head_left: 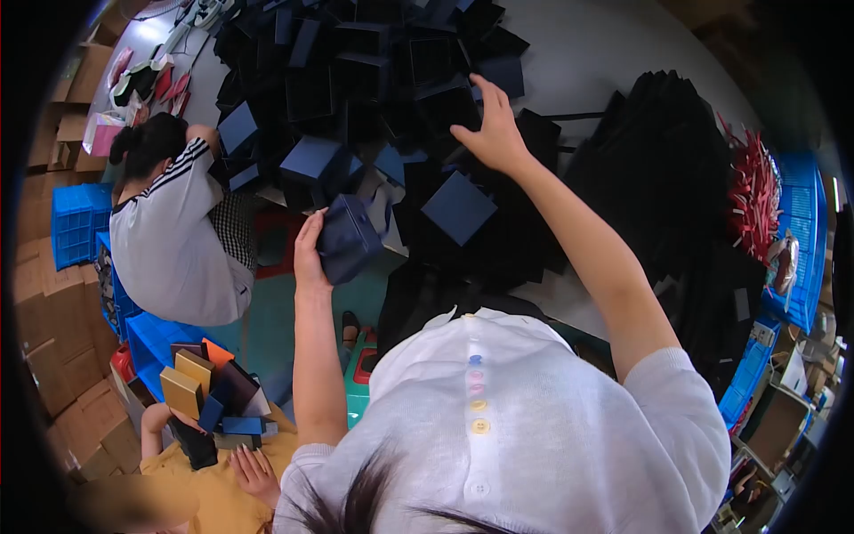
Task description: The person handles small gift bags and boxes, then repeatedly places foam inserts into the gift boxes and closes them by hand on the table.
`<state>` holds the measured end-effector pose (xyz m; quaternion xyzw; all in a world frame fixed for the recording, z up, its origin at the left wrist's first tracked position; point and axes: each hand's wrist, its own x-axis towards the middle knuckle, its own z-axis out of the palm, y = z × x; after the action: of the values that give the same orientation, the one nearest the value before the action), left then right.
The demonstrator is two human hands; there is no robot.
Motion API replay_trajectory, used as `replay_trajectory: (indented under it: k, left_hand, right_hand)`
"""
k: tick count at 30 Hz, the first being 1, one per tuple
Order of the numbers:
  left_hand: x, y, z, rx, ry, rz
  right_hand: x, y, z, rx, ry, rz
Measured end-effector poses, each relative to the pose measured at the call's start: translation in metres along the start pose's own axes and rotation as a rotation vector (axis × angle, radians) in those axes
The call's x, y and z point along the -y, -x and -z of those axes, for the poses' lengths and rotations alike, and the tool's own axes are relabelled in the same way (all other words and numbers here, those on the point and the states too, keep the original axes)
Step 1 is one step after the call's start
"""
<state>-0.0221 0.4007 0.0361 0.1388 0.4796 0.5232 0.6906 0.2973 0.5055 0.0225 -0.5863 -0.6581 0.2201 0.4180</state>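
My left hand (310, 254) is closed round the side of a dark blue box (350, 238), held just off the near edge of the table. A ribbon-like strip hangs beside that box. My right hand (496, 133) reaches over the heap with thumb and fingers spread, holding nothing. Its fingertips are close to a black open box (447, 105); whether they touch it I cannot tell. Below that hand lies a square blue box piece (458, 207). Another blue box (313, 162) sits on the heap above my left hand.
Dark boxes (356, 62) cover much of the table (587, 40). A tall black stack (663, 169) stands right, beside red ribbons (754, 196) and a blue crate (805, 222). At left sits a co-worker in grey (178, 240); another in yellow (222, 481) holds several boxes.
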Motion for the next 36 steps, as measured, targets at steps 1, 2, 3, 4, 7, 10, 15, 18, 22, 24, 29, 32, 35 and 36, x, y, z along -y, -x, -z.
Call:
replay_trajectory:
  k: [1, 2, 3, 4, 7, 10, 15, 18, 22, 24, 29, 32, 35, 36]
  left_hand:
    - [-0.001, -0.003, -0.002, 0.059, -0.043, 0.007]
    - [-0.003, -0.007, -0.006, 0.115, -0.083, 0.007]
    - [-0.004, -0.009, -0.018, 0.127, -0.152, -0.025]
    - [-0.003, -0.013, -0.022, 0.134, -0.205, -0.029]
    - [0.003, -0.027, -0.044, 0.113, -0.282, -0.049]
    - [0.015, -0.051, -0.074, 0.109, -0.398, -0.144]
    - [0.039, -0.093, -0.144, 0.226, -0.813, -0.756]
    - [-0.02, -0.029, -0.197, 0.437, -0.155, -0.218]
    - [-0.021, 0.024, -0.233, 0.677, -0.452, -0.364]
    - [-0.005, 0.022, -0.231, 0.578, -0.514, -0.395]
    - [-0.006, 0.047, -0.24, 0.468, -0.567, -0.422]
    - [-0.008, 0.06, -0.244, 0.454, -0.32, -0.182]
    - [-0.02, 0.07, -0.231, 0.538, -0.496, -0.163]
    - [-0.019, 0.075, -0.231, 0.527, -0.491, -0.161]
  right_hand:
    - [-0.008, -0.013, -0.006, -0.008, 0.0, 0.009]
    - [-0.016, -0.026, -0.011, 0.012, 0.038, -0.085]
    - [-0.025, -0.036, -0.017, 0.035, 0.074, -0.181]
    - [-0.03, -0.046, -0.018, 0.078, -0.008, -0.203]
    - [-0.003, -0.056, 0.011, 0.003, -0.084, -0.345]
    - [0.062, -0.048, 0.069, 0.037, -0.556, -0.476]
    - [0.13, -0.009, 0.133, -0.131, -0.668, -0.196]
    - [0.133, 0.012, 0.144, -0.17, -0.598, -0.173]
    - [0.131, 0.022, 0.137, -0.106, -0.459, -0.174]
    - [0.144, 0.031, 0.134, -0.021, -0.383, -0.114]
    - [0.138, 0.029, 0.147, -0.182, -0.218, -0.187]
    - [0.145, 0.029, 0.165, -0.196, -0.813, -0.316]
    - [0.151, 0.039, 0.17, 0.013, -0.571, -0.191]
    - [0.149, 0.043, 0.162, 0.0, -0.653, -0.16]
